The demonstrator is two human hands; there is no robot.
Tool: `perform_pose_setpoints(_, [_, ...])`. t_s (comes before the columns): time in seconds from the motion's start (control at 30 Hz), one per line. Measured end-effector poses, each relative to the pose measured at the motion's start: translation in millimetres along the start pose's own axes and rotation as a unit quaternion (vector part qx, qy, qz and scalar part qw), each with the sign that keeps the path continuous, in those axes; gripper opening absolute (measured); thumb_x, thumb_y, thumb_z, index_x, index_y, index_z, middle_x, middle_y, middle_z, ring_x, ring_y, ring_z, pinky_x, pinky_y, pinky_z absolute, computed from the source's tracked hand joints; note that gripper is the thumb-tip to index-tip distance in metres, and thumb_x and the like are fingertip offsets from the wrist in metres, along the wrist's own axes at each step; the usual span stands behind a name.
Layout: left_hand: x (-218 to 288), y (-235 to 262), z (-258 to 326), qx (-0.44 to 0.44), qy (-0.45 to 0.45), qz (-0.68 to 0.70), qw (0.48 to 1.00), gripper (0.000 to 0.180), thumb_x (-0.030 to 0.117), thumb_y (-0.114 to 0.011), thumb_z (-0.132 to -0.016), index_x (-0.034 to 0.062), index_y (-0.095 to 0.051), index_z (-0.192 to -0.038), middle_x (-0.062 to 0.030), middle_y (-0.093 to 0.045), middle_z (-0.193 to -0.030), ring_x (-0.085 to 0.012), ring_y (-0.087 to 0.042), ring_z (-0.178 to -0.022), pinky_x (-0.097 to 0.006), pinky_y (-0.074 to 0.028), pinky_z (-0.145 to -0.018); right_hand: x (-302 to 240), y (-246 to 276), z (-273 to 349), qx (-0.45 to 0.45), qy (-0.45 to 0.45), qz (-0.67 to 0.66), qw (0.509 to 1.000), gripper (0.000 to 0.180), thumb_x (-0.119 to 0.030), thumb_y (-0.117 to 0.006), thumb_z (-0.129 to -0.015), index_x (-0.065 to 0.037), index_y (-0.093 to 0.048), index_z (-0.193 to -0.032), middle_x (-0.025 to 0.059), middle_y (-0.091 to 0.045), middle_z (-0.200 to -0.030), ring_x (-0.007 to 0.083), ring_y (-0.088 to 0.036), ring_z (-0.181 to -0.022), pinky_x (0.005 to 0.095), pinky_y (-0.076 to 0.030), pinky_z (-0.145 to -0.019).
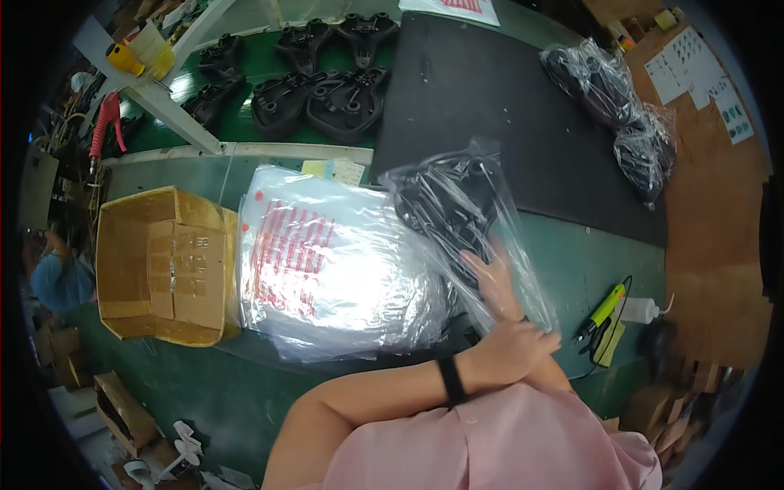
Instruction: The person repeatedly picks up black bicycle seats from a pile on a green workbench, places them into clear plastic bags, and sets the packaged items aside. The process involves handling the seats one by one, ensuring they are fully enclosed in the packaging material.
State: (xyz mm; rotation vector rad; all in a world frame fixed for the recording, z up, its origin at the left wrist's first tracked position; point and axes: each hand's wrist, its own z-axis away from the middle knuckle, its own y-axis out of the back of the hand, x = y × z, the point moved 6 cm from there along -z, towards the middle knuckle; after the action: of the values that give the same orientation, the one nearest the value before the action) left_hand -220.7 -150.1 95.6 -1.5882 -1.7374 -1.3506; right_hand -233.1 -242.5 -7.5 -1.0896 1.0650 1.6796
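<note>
Black saddle in clear bag, broad end away from you, both your hands at its near side

Your right hand (494, 282) is inside the clear bag (523, 261), thumb and fingers spread wide against the near part of the one black saddle (449, 196); your left hand (531, 347) lies across your right forearm just nearer than that grip, at the bag's mouth, its fingers curled; you cannot tell from here whether they pinch film.

The saddle sits just beyond your right hand; its broad end points away from you, its narrower end back toward your palm, so its long axis runs mostly far to near.

Left of the grip lies one stack of clear bags (359, 278) with red print, too overlapped to count; past it stands one open carton (167, 269); beyond the grip and to its left, at least six unwrapped saddles (347, 106) stand in a group.

Beyond the grip spreads one black mat (498, 98); at its far right lie at least two wrapped saddles (600, 86); right of the grip are one yellow-green power screwdriver (602, 313) and, just beside it, one white squeeze bottle (637, 310).
</note>
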Motion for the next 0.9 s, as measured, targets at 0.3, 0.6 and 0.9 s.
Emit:
perform_pose_setpoints(0.3, [-59,77,41,0.032,0.127,0.041,0.991,0.04,0.014,-0.065,-0.083,0.0095,-0.059,-0.123,-0.0132,-0.059,-0.117,-0.0314,-0.055,-0.108,-0.04,-0.045,-0.091,40,189,-115,0.148,0.065,0.013,0.987,0.063,-0.007,-0.075,-0.072,-0.003,-0.052,-0.131,0.0102,-0.063,-0.111,0.0208,-0.062,-0.096,0.0331,-0.051,-0.083])
perform_pose_setpoints(0.6, [-167,148,192,0.048,0.409,-0.252,0.876,0.062,0.02,-0.073,-0.076,0.0129,-0.05,-0.134,-0.0216,-0.035,-0.144,-0.0411,-0.032,-0.132,-0.05,-0.027,-0.108,-78,1,-302,-0.076,0.148,-0.04,0.985,0.05,-0.01,-0.056,-0.089,-0.002,-0.043,-0.136,0.019,-0.052,-0.131,0.0248,-0.053,-0.119,0.0346,-0.044,-0.098])
perform_pose_setpoints(0.9, [-185,141,206,-0.006,0.465,-0.219,0.858,0.064,0.028,-0.07,-0.08,0.0264,-0.045,-0.139,-0.0125,-0.032,-0.149,-0.0376,-0.028,-0.137,-0.056,-0.024,-0.107,-101,-255,-397,-0.195,0.544,0.488,0.654,0.08,0.002,-0.069,-0.061,-0.013,-0.043,-0.135,0.0118,-0.032,-0.147,0.0307,-0.024,-0.14,0.0424,-0.026,-0.113])
